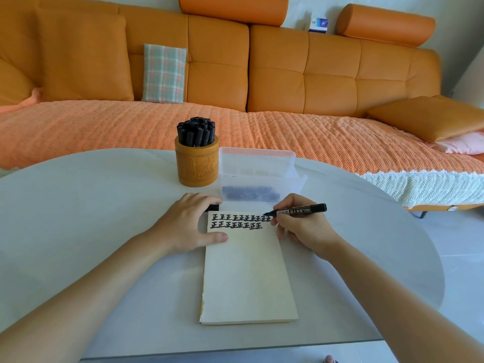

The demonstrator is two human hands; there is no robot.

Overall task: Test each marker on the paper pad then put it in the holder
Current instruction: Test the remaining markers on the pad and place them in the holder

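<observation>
A cream paper pad (246, 273) lies on the white table, with two rows of black written marks along its top. My right hand (301, 226) grips an uncapped black marker (301, 210), its tip at the right end of the top row. My left hand (188, 226) rests flat on the pad's upper left corner, and a small black object, probably the cap (214, 207), shows under its fingers. Behind the pad stands a round wooden holder (197, 166) filled with several black markers (196, 132).
A clear plastic box (259, 166) with several dark markers at its bottom stands right of the holder, just behind the pad. The round white table (78, 205) ends near me at a glass edge. An orange sofa with cushions fills the background.
</observation>
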